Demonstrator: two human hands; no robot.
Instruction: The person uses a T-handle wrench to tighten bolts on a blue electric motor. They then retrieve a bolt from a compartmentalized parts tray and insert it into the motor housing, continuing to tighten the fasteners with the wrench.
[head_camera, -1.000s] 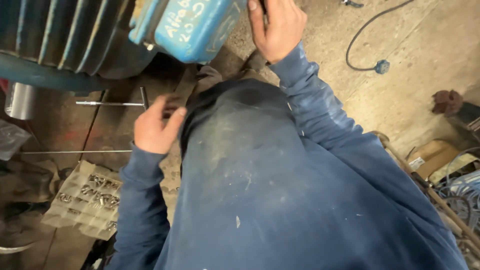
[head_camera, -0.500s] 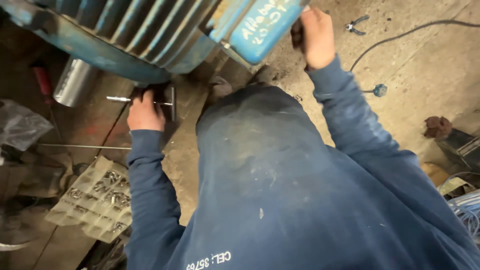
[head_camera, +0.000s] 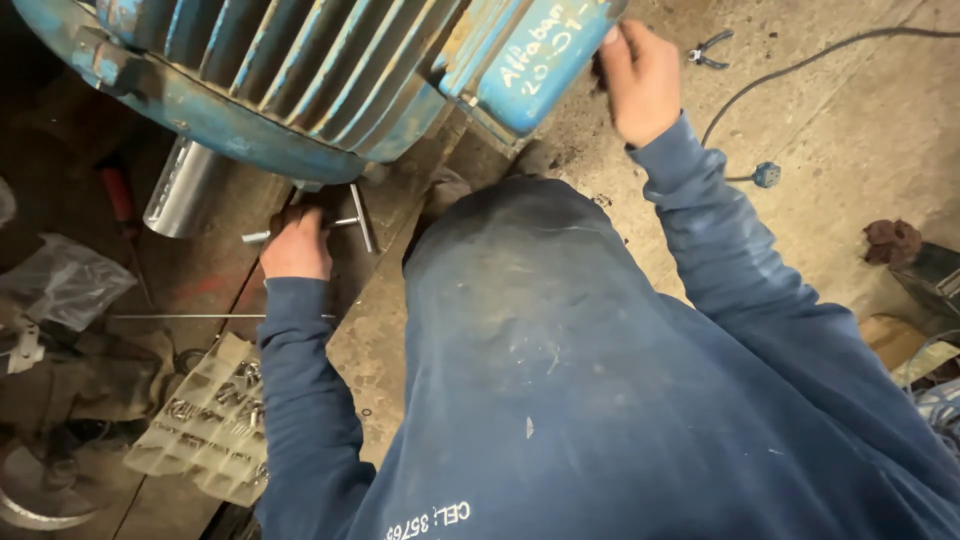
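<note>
Under the belly of the big blue motor (head_camera: 300, 90), at the near edge of the workshop floor (head_camera: 850, 110), the left hand (head_camera: 296, 243) is closed round a T-shaped metal wrench (head_camera: 350, 222) that points up toward the base of the casing, while the right hand (head_camera: 640, 82) grips the corner of the blue box (head_camera: 535, 65) on the motor's side. To do this step well, judging from the grip, the wrench should sit square on its fastener and the right hand should brace the casing so the tool does not slip off. Cast ribs with chipped, rust-streaked paint run along the motor; its bare shaft (head_camera: 185, 190) is smooth, bright and round. Beside the left sleeve lies a pale plastic tray (head_camera: 205, 425) of small metal parts in square cells, with crumpled clear plastic (head_camera: 60, 285) further left. Small pliers (head_camera: 710, 47) and a dark cable (head_camera: 800, 70) lie on the dusty concrete beyond the right hand
</note>
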